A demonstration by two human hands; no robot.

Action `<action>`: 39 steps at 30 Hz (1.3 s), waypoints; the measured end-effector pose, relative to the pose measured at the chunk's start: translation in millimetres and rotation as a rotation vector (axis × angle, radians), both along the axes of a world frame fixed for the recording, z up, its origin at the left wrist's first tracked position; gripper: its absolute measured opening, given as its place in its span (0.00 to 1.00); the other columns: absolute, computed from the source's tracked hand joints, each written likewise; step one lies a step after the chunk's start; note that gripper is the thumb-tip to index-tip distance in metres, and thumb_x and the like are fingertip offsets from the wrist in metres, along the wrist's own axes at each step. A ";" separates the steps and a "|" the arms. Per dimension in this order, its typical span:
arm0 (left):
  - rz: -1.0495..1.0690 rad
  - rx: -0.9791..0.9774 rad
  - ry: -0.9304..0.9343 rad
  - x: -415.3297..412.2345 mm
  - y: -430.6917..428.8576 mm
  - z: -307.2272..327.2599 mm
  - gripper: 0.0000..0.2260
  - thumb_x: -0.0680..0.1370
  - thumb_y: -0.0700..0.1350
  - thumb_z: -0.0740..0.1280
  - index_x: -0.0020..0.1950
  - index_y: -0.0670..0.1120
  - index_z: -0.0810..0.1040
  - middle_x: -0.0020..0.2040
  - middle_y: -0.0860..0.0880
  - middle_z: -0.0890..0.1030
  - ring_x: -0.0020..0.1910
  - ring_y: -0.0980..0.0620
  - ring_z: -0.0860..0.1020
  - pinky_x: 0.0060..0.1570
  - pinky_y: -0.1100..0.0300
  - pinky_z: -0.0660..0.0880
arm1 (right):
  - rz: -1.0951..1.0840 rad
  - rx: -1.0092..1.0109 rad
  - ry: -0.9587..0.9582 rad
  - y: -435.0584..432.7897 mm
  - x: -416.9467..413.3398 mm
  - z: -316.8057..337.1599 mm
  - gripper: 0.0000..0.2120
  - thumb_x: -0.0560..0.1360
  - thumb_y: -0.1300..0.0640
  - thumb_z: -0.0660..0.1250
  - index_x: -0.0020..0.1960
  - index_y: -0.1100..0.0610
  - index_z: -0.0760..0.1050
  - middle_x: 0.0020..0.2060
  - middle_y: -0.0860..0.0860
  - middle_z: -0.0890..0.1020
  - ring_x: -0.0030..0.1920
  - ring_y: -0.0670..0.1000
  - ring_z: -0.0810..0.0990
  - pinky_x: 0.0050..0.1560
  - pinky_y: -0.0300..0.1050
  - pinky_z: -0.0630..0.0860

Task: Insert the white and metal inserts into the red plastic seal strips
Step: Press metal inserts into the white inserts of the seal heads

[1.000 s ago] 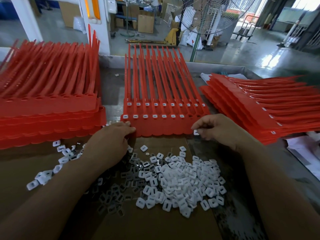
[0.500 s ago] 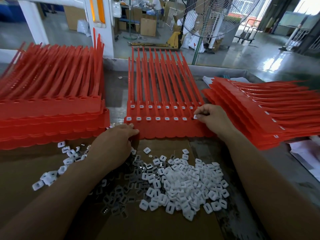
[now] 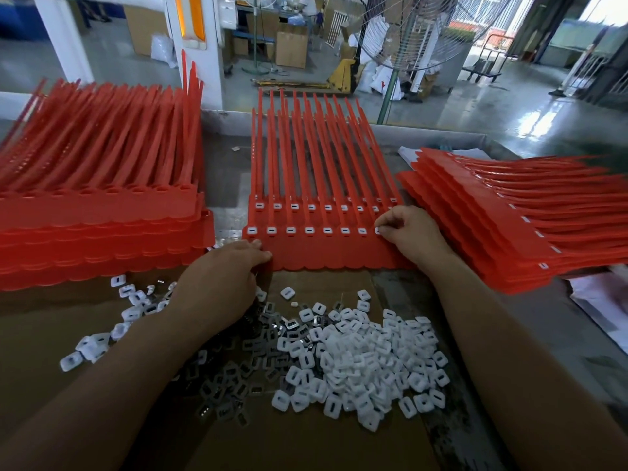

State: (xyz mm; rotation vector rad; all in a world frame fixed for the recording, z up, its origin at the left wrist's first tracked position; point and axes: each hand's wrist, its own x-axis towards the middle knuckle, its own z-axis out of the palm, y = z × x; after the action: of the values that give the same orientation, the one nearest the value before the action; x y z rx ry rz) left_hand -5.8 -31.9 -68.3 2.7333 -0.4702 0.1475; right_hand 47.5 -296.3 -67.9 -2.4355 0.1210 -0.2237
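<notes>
Presently: your right hand (image 3: 411,232) pinches a white insert (image 3: 378,230) into the red sheet (image 3: 326,249), right end; left hand (image 3: 221,283) grips its left corner, steadying it.

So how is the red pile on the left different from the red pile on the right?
The left stack shows no white pieces in its heads, while the right stack shows white inserts along its edge. The left stack's tails point away from the person; the right stack's tails point off to the right. Both are red seal strips piled in sheets with wavy edges.
</notes>
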 end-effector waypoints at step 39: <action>0.013 -0.031 0.000 2.5 -3.0 -2.6 0.22 0.75 0.35 0.57 0.67 0.51 0.69 0.71 0.53 0.64 0.70 0.56 0.61 0.67 0.64 0.55 | -0.232 -0.037 0.185 5.9 26.8 11.7 0.11 0.66 0.62 0.73 0.37 0.53 0.71 0.41 0.52 0.78 0.44 0.53 0.77 0.45 0.48 0.74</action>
State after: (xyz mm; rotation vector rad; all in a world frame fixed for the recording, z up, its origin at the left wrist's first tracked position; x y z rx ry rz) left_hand -3.3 -34.9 -70.9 2.7068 -0.4466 0.1574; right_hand 74.3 -290.4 -56.2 -2.4735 0.4869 -0.1031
